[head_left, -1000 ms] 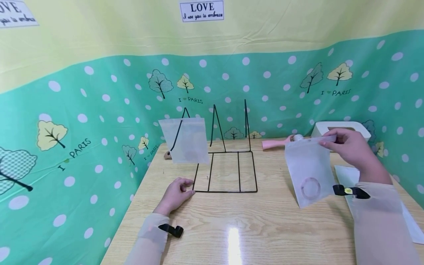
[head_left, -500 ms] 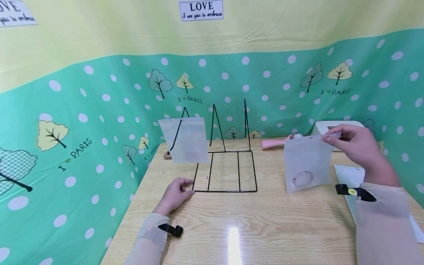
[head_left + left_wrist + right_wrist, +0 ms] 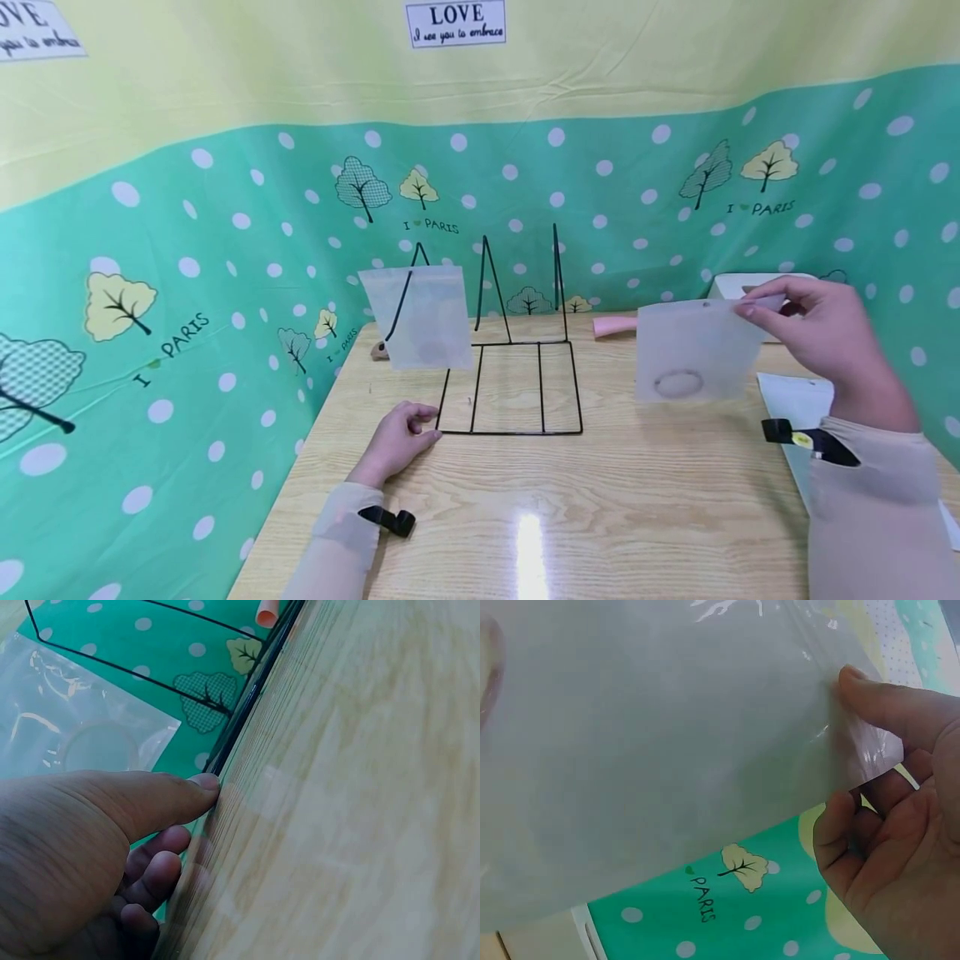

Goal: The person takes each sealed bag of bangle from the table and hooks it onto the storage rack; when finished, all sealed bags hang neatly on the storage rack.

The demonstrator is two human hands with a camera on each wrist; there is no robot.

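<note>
A black wire display rack (image 3: 510, 433) with several upright prongs stands on the table. My left hand (image 3: 397, 442) pinches its front left corner, the thumb (image 3: 176, 801) lying against the wire in the left wrist view. On the rack's left prong hangs a frosted zip bag (image 3: 435, 325); a faint ring shape (image 3: 101, 746) shows inside it. My right hand (image 3: 813, 337) pinches the top right corner of a second frosted zip bag (image 3: 686, 337), held in the air right of the rack. A round bangle (image 3: 678, 383) lies at that bag's bottom.
At the back lies a pink handle (image 3: 615, 326), partly behind the held bag. A white box (image 3: 757, 283) stands at the back right, half covered by my right hand. Pale flat bags or sheets (image 3: 795, 400) lie under my right forearm. A small brown object (image 3: 380, 352) sits back left.
My right hand has shifted slightly right and up, and the bag in it has swung up and left, tilting its lower end away. My left hand has stayed on the rack's corner.
</note>
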